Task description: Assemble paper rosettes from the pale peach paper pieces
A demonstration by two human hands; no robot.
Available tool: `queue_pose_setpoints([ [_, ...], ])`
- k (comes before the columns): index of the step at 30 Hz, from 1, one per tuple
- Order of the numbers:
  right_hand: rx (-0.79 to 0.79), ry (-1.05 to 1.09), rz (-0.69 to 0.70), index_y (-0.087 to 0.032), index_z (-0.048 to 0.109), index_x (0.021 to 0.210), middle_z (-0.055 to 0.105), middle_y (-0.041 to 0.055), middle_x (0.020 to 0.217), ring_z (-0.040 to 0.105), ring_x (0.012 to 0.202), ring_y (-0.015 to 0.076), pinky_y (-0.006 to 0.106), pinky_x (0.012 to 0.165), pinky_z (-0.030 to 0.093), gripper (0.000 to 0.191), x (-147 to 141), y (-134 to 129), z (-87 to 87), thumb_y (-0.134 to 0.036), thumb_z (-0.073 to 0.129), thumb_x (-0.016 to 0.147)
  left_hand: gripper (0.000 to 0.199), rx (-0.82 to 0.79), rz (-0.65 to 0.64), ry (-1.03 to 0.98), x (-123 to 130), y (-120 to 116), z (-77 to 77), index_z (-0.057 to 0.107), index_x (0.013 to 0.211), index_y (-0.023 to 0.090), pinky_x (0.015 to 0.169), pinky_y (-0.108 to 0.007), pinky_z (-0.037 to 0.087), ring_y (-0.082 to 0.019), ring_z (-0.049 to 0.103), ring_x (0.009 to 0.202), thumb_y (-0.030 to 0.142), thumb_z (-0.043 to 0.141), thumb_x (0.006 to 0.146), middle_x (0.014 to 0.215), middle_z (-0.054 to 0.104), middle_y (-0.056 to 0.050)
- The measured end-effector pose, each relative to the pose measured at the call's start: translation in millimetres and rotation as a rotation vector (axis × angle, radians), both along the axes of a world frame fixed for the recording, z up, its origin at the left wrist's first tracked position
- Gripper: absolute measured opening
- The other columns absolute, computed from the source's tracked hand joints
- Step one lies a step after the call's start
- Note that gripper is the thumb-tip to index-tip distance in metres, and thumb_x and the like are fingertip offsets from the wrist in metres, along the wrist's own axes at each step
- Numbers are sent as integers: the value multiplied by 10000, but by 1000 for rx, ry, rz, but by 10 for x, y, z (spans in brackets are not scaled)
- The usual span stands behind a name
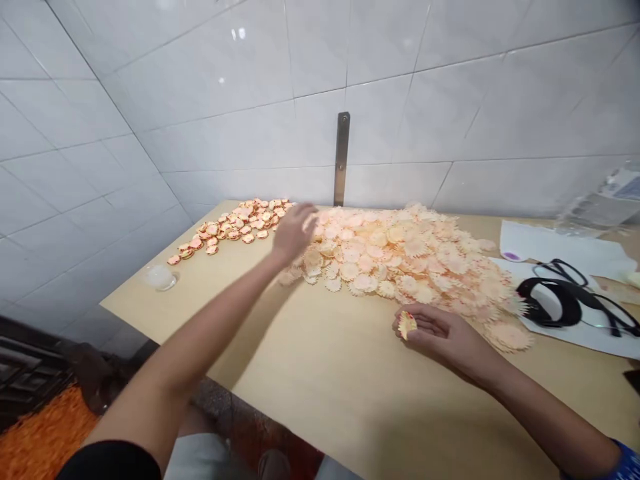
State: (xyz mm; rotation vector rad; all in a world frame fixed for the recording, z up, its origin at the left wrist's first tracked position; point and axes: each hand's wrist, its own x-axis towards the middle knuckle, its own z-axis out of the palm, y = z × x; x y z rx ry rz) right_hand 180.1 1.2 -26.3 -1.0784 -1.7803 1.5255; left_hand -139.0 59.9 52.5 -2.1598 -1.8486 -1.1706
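Observation:
My right hand [440,337] is closed on a small cream disc with a toothed edge and red tints [407,325], pinched between thumb and fingers above the table's front part. Behind it spreads a large heap of similar thin, pale frilled discs [400,250]. My left hand [295,233] is stretched out to the heap's left end, smeared by motion, so what its fingers do is unclear. To its left lies a group of smaller, rounded pieces with reddish edges [235,227].
On the light wooden table [310,360], a small clear dish with something white [161,277] sits near the left edge. White paper [560,243], black-framed glasses [563,270], a black band [535,303] and a clear plastic bottle [607,200] lie at right. Tiled walls enclose the table.

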Motion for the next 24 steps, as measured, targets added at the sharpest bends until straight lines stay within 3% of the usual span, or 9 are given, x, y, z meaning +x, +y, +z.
queue_pose_setpoints([
  [2, 3, -13, -7, -186, 678, 918, 686, 93, 854, 640, 794, 228, 342, 720, 535, 444, -11, -2, -19, -555, 738, 678, 384, -165, 304, 110, -638, 141, 68, 586, 1256, 164, 1119, -360, 295, -257, 388, 1361, 322, 493, 918, 1456, 459, -138],
  [4, 1, -10, -5, -186, 674, 912, 683, 91, 853, 639, 791, 225, 337, 717, 532, 437, -15, 4, -32, -557, 728, 687, 583, -445, 573, 170, -1173, 179, 48, 475, 1372, 158, 1102, -386, 301, -305, 295, 1413, 458, 532, 876, 1530, 360, -150],
  [7, -5, 5, 7, -186, 668, 924, 678, 86, 840, 634, 784, 219, 335, 717, 527, 430, -9, 17, -41, -546, 723, 697, 675, -562, 650, 180, -1627, 116, -105, 526, 1307, 84, 1037, -459, 349, -412, 351, 1349, 533, 589, 806, 1423, 472, -231],
  [11, -8, 7, 10, -187, 665, 915, 673, 87, 839, 631, 783, 217, 343, 729, 525, 417, 0, 22, -37, -540, 723, 700, 462, -543, 670, 214, -1697, 34, -314, 585, 1228, 125, 1014, -452, 362, -393, 351, 1327, 417, 461, 892, 1365, 534, -195],
  [14, -24, 3, -8, -186, 663, 915, 674, 90, 839, 634, 791, 225, 355, 736, 528, 432, -9, 12, -20, -548, 729, 688, 390, -509, 663, 220, -1641, 28, -348, 590, 1212, 156, 1002, -409, 373, -349, 377, 1299, 338, 421, 911, 1310, 580, -157],
  [24, -22, 19, 5, -177, 651, 904, 675, 78, 832, 628, 784, 210, 331, 731, 517, 423, -39, -6, 42, -534, 734, 693, 385, -449, 759, 207, -1724, -119, -87, 604, 1194, 120, 814, -365, 460, -343, 518, 1175, 308, 525, 867, 1124, 661, -178],
])
